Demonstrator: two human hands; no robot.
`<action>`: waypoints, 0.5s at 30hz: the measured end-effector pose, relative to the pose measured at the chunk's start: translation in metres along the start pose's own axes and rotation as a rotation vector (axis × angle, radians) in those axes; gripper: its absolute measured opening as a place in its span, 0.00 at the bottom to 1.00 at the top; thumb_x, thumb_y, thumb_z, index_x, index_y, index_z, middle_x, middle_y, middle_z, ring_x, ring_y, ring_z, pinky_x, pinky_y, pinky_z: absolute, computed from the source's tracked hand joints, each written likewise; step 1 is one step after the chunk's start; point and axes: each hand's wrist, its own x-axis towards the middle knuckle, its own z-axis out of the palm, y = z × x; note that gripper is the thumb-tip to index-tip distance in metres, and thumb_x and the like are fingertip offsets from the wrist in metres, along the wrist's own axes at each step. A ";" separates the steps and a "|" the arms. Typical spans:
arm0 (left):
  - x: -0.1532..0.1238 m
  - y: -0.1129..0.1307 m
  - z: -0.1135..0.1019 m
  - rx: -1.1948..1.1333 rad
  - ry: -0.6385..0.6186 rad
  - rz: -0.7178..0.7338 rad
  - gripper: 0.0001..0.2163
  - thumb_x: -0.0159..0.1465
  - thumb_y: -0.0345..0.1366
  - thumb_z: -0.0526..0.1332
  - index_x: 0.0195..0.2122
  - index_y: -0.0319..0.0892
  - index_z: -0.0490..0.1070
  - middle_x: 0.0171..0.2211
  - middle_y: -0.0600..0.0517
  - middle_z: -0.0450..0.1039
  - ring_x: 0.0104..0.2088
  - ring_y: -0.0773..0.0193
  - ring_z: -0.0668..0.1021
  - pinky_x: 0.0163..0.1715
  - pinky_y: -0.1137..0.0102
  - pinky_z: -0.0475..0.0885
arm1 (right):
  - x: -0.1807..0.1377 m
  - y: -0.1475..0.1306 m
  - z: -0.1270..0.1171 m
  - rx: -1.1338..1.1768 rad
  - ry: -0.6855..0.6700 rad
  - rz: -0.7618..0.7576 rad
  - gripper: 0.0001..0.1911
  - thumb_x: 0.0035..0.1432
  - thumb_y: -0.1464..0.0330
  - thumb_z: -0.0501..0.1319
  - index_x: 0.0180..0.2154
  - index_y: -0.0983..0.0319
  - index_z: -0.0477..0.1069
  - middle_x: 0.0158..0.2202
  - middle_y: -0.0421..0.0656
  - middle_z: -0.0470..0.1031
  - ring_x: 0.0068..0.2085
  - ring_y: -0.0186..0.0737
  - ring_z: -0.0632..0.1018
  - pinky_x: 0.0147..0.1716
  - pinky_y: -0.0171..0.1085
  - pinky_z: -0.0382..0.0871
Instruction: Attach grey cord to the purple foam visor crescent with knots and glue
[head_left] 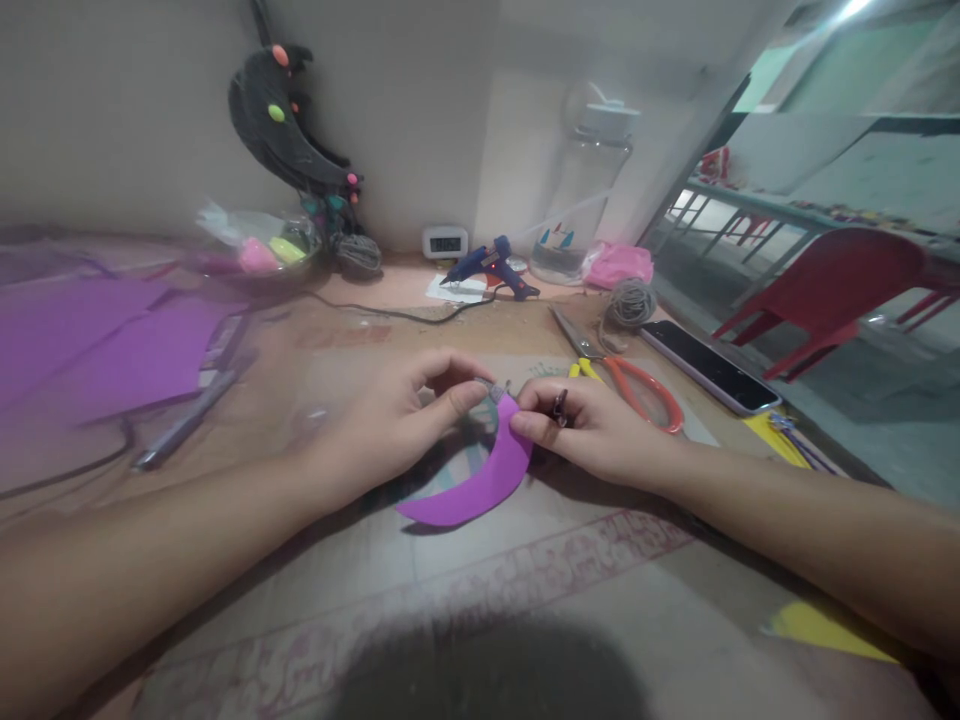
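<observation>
A purple crescent cutout (480, 485), paper or foam by its look, is held just above the table with its pointed end toward the lower left. Grey yarn (496, 391) is wound about its upper tip. My left hand (424, 410) pinches at that wound tip between thumb and forefinger. On the crescent's right edge, my right hand (581, 420) is closed, thumb on top. A small dark object (560, 406) shows at the right fingers; I cannot make out what it is. Orange-handled scissors (645, 392) lie just behind the right hand.
Behind stand a blue glue gun (480, 265), a small clock (445, 243) and a clear bottle (577, 200). A grey yarn ball (630, 303) and a phone (712, 368) lie right. Purple sheets (97, 340) and a cutter-like tool (184, 420) lie left. A decorated dark crescent (277, 130) hangs on the wall.
</observation>
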 end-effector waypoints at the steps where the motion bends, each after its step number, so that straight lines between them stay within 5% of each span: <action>1: 0.000 0.000 0.000 0.004 0.000 0.001 0.09 0.65 0.41 0.58 0.40 0.44 0.73 0.35 0.53 0.78 0.35 0.65 0.77 0.38 0.70 0.72 | 0.000 0.000 0.000 -0.018 0.000 -0.015 0.16 0.62 0.59 0.57 0.29 0.63 0.69 0.26 0.39 0.71 0.28 0.31 0.71 0.29 0.32 0.63; 15: 0.000 -0.002 0.000 -0.008 -0.043 -0.039 0.12 0.65 0.44 0.58 0.42 0.44 0.74 0.37 0.51 0.78 0.35 0.64 0.77 0.35 0.71 0.71 | 0.000 0.000 0.001 -0.205 0.016 -0.095 0.13 0.62 0.62 0.57 0.29 0.63 0.68 0.26 0.38 0.68 0.27 0.30 0.67 0.28 0.31 0.59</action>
